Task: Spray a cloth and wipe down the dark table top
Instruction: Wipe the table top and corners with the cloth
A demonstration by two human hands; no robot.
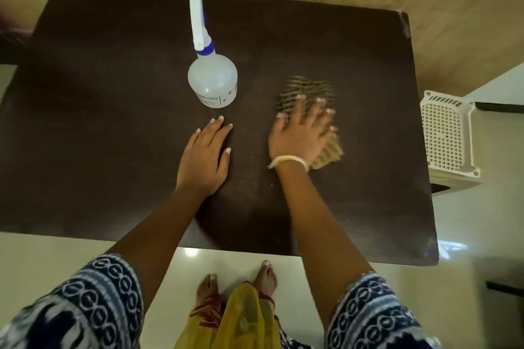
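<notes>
Head view: we see the right hand (302,133) spread flat, pressing a soft, limp cloth (309,93) onto the tabletop (113,93); left hand (205,156) rests flat, empty, near the spray bottle (212,82).

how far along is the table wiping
Spraying looks done: the spray bottle stands set down, untouched. In hand: the right hand presses the striped cloth flat on the dark table top, blurred mid-wipe, while the left hand rests flat. How much surface is left cannot be told.

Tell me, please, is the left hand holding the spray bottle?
No, the left hand lies flat on the table, apart from the upright spray bottle.
</notes>
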